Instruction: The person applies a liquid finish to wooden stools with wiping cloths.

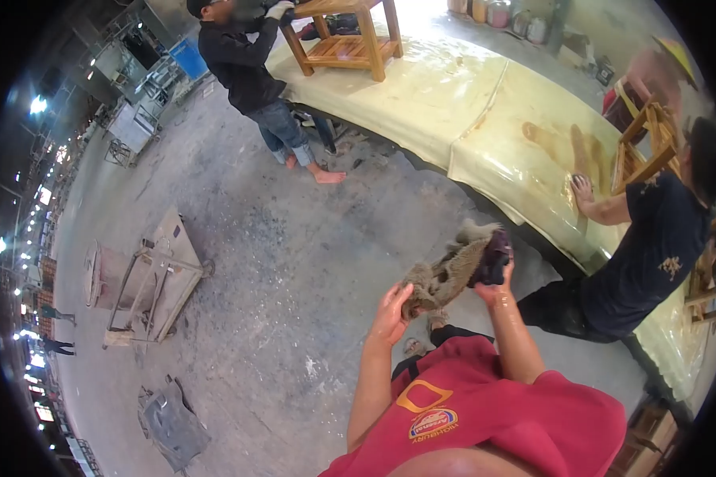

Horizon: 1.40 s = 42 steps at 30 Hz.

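Observation:
A stained, grey-brown rag [445, 274] with dark patches is stretched in front of my red shirt. My left hand [390, 314] grips its lower left end, the thumb on the near side. At the other end my right hand [497, 288] is closed on a dark purple, bunched cloth [493, 258] that lies against the rag. Both hands are held over the concrete floor, a short way from the covered table.
A long table with a yellowish plastic cover [422, 111] curves across the top and right. On it stand a wooden side table [346, 48] and another wooden piece [652, 147]. Two co-workers stand beside it. A cart [163, 278] and a grey sheet [173, 425] are on the left.

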{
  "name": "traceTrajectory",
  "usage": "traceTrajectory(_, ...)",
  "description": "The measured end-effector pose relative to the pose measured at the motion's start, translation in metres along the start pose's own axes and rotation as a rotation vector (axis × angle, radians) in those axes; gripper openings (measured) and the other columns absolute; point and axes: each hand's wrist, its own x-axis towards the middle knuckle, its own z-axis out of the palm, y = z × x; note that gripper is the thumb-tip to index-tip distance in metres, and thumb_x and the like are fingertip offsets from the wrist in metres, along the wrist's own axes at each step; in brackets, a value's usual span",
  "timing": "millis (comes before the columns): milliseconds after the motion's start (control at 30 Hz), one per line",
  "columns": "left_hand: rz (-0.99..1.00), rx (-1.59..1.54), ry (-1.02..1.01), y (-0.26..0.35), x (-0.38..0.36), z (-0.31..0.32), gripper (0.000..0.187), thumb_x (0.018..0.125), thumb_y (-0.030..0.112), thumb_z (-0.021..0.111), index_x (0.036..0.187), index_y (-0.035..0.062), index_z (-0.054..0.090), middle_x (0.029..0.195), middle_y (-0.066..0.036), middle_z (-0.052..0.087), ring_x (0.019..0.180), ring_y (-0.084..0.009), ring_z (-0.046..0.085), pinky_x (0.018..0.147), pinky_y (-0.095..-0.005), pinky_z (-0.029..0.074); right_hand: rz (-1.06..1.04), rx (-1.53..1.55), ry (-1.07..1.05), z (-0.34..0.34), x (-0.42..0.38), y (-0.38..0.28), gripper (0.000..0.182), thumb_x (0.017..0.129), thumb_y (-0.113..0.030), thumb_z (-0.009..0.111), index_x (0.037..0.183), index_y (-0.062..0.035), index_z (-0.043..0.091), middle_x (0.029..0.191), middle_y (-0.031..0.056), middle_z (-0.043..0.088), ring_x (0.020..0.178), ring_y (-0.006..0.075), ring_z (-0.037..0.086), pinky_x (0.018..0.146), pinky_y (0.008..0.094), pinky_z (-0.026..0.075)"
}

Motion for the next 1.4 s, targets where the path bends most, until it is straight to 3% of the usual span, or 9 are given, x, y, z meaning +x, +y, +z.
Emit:
traceTrajectory(67,0.069,-0.074,0.113,-0.006,0.019,-0.021,0.031,0.095,0.015,0.063,0.122,0.0024,0.054,0.109,-0.008,0.064,0.093,-0.0191,0.065,0.076,-0.0330,0.056,-0.049,-0.094,-0.065,-0.011,0.016,-0.031,0.073,0.090,-0.064,0.036,0.138,-0.0110,0.051,0.138,0.0161,0.053,0.127,0.0371,0.050,0.111,0.0545,0.034)
traceTrajectory(200,0.167,-0.053,0.258,0.025,0.042,-0.024,0.021,0.094,0.008,0.062,0.113,0.0018,0.056,0.099,-0.008,0.065,0.082,-0.0198,0.066,0.071,-0.0318,0.057,-0.069,-0.054,0.121,-0.042,0.032,-0.070,0.065,0.087,-0.062,0.044,0.123,-0.0104,0.060,0.107,0.0099,0.064,0.093,0.0284,0.059,0.067,0.0409,0.049)
traceTrajectory(700,0.395,-0.027,0.712,0.179,0.196,-0.046,0.007,0.092,0.011,0.056,0.094,0.0047,0.054,0.086,-0.004,0.053,0.065,-0.0136,0.046,0.056,-0.0281,0.042,0.283,0.043,-0.133,0.055,0.276,-0.021,0.070,0.086,-0.061,0.046,0.135,-0.0121,0.049,0.117,0.0205,0.059,0.092,0.0397,0.063,0.076,0.0537,0.052)
traceTrajectory(833,0.351,-0.031,0.523,0.269,0.240,-0.035,0.008,0.090,0.010,0.053,0.096,0.0045,0.055,0.085,-0.004,0.055,0.064,-0.0134,0.046,0.057,-0.0277,0.043,0.470,-0.081,-0.226,0.082,0.335,0.003,0.064,0.088,-0.055,0.048,0.137,-0.0145,0.046,0.121,0.0189,0.059,0.088,0.0399,0.065,0.074,0.0580,0.055)
traceTrajectory(933,0.300,0.131,0.294,0.328,0.278,0.011,0.013,0.089,0.009,0.053,0.100,0.0034,0.057,0.086,-0.004,0.058,0.064,-0.0118,0.046,0.057,-0.0277,0.043,0.000,-0.843,-0.415,0.130,0.367,0.024,0.059,0.091,-0.052,0.047,0.136,-0.0139,0.046,0.118,0.0180,0.060,0.080,0.0383,0.067,0.070,0.0571,0.056)
traceTrajectory(1067,0.128,0.420,-0.060,0.368,0.336,0.074,0.019,0.090,0.009,0.055,0.108,0.0022,0.059,0.091,-0.006,0.062,0.070,-0.0123,0.054,0.061,-0.0289,0.047,0.408,-0.062,-0.225,0.141,0.405,0.017,0.046,0.095,-0.050,0.045,0.122,-0.0133,0.055,0.105,0.0145,0.065,0.070,0.0320,0.065,0.060,0.0458,0.057)
traceTrajectory(1233,-0.071,0.769,-0.462,0.365,0.430,0.138,0.021,0.092,0.013,0.063,0.109,0.0014,0.061,0.089,-0.002,0.064,0.075,-0.0076,0.058,0.067,-0.0242,0.048,0.072,0.032,0.235,0.075,0.492,-0.032,0.042,0.093,-0.055,0.047,0.098,-0.0154,0.060,0.086,0.0092,0.065,0.066,0.0271,0.062,0.055,0.0433,0.050)
traceTrajectory(1333,0.149,0.892,-0.423,0.336,0.519,0.137,0.037,0.091,0.011,0.060,0.126,-0.0009,0.055,0.111,-0.009,0.065,0.099,-0.0198,0.063,0.087,-0.0320,0.051,0.020,-0.034,0.333,0.048,0.506,-0.109,0.053,0.087,-0.063,0.050,0.098,-0.0119,0.059,0.083,0.0102,0.063,0.066,0.0254,0.060,0.056,0.0408,0.049)
traceTrajectory(1400,0.451,1.613,-0.573,0.324,0.554,0.129,0.053,0.090,0.016,0.062,0.138,-0.0006,0.045,0.133,-0.019,0.052,0.123,-0.0271,0.051,0.103,-0.0380,0.041,0.086,-0.117,0.384,0.061,0.504,-0.159,0.065,0.081,-0.070,0.054,0.101,-0.0083,0.058,0.082,0.0120,0.062,0.066,0.0238,0.059,0.057,0.0376,0.049)
